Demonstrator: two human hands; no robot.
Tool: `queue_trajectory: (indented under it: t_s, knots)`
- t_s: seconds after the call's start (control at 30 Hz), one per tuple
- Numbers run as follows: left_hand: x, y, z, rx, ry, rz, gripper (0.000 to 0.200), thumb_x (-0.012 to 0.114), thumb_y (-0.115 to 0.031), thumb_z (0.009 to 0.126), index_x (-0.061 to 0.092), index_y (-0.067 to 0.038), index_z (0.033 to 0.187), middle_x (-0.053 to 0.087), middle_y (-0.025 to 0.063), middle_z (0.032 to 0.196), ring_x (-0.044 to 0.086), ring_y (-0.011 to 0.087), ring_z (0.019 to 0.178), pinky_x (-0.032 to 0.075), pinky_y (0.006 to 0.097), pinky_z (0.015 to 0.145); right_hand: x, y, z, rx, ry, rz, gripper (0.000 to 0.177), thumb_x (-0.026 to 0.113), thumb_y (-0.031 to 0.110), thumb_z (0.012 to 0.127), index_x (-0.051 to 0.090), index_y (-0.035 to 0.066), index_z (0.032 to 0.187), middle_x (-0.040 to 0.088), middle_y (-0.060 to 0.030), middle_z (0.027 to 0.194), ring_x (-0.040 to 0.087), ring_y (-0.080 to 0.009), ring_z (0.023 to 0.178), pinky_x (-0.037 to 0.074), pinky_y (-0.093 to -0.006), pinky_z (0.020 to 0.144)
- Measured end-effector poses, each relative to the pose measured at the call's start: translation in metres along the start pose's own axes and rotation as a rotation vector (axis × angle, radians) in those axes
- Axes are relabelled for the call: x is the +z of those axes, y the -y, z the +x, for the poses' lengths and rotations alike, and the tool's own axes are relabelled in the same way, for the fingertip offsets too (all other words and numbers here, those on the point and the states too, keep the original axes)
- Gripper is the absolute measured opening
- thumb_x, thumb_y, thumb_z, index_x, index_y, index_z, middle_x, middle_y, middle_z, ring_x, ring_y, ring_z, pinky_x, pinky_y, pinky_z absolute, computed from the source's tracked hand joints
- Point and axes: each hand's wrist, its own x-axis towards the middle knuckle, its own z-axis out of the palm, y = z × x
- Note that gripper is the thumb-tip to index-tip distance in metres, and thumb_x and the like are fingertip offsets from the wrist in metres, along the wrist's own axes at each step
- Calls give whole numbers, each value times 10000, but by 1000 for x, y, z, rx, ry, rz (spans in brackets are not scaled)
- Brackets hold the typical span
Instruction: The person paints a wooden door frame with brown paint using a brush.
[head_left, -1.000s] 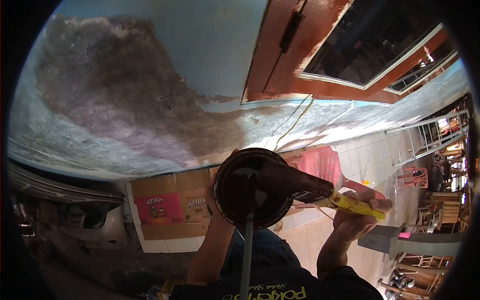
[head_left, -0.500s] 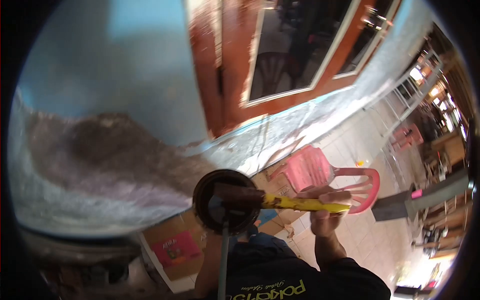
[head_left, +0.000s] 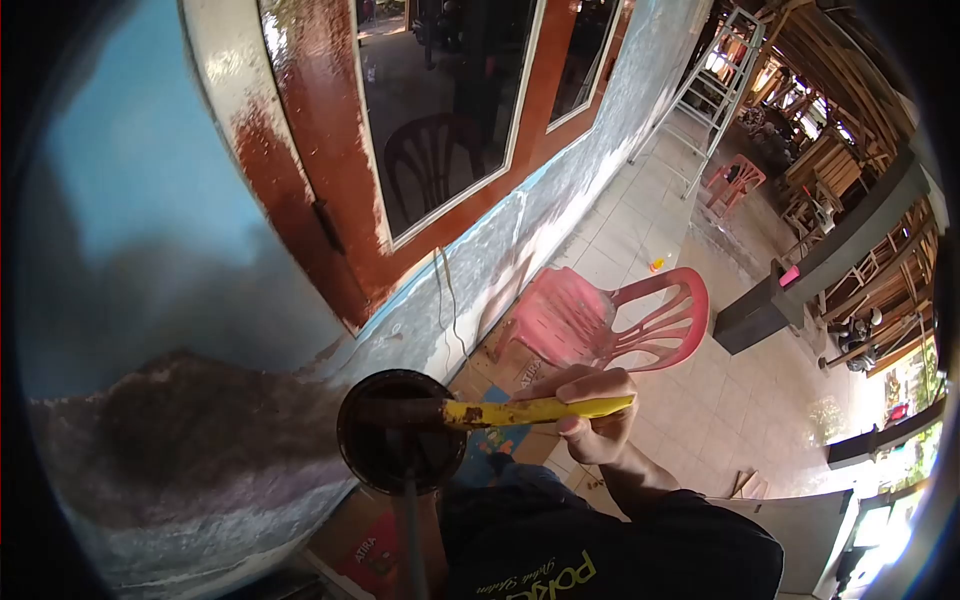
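My right hand (head_left: 598, 405) is closed around the yellow handle of a paintbrush (head_left: 540, 411). Its brown-coated head lies over the mouth of a round, dark paint can (head_left: 345, 455), which has dark paint inside. A grey stick (head_left: 411, 520) leans out of the can toward me. My left forearm (head_left: 428, 530) reaches up to the underside of the can, where the can hides my left hand and its fingers. Beyond the can stands a wooden window frame (head_left: 330, 170), glossy reddish brown, with pale patches along its left post.
A pink plastic chair (head_left: 565, 315) stands beside the wall on the tiled floor (head_left: 690, 420). Flattened cardboard (head_left: 500, 375) lies below the can. Farther off are a stepladder (head_left: 705, 105), another red chair (head_left: 737, 183), a dark post (head_left: 765, 315) and stacked timber (head_left: 840, 185).
My view has turned to the right, so the window and chair sit farther left. The brush and can appear slightly left, with the brush head still at the can's mouth.
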Motion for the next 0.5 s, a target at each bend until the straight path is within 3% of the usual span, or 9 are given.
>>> queue_trajectory:
  t_s: [0.03, 0.07, 0.2, 0.3, 0.5]
  knots:
    - [-3, -3, 0, 13, 28, 84, 561, 540, -383, 830, 371, -165, 1318, 190, 62, 1445, 242, 346, 1281, 266, 597, 945, 1, 0, -1, 23, 24, -49, 274, 579, 94, 842, 413, -21, 1028, 581, -280, 923, 622, -354, 872, 550, -374, 653]
    - [0, -4, -1, 42, 92, 200, 548, 531, -388, 839, 373, -173, 1318, 196, 66, 1444, 249, 365, 1273, 280, 610, 920, 10, 0, -1, 4, -83, -11, 283, 589, 114, 839, 416, -23, 1017, 581, -282, 912, 628, -345, 854, 552, -361, 631]
    - [4, -13, -1, 56, 82, 170, 514, 496, -391, 851, 396, -145, 1292, 286, 85, 1374, 324, 335, 1216, 330, 556, 908, 16, -2, 3, -16, -24, -89, 310, 586, 177, 849, 400, -8, 1015, 582, -269, 866, 638, -329, 800, 548, -356, 615]
    - [-9, -28, -3, 130, 37, 166, 493, 467, -396, 857, 420, -126, 1267, 347, 95, 1318, 373, 315, 1170, 360, 521, 896, 25, -8, -4, -50, -174, -90, 332, 570, 235, 861, 374, 13, 1010, 584, -262, 858, 641, -315, 755, 544, -349, 601]
    - [-31, -44, -16, 277, -34, 162, 474, 409, -405, 869, 467, -89, 1217, 467, 114, 1206, 470, 277, 1079, 419, 451, 872, 44, -6, -7, -47, -239, -278, 386, 531, 380, 866, 349, 59, 981, 599, -203, 777, 609, -203, 597, 497, -249, 511]
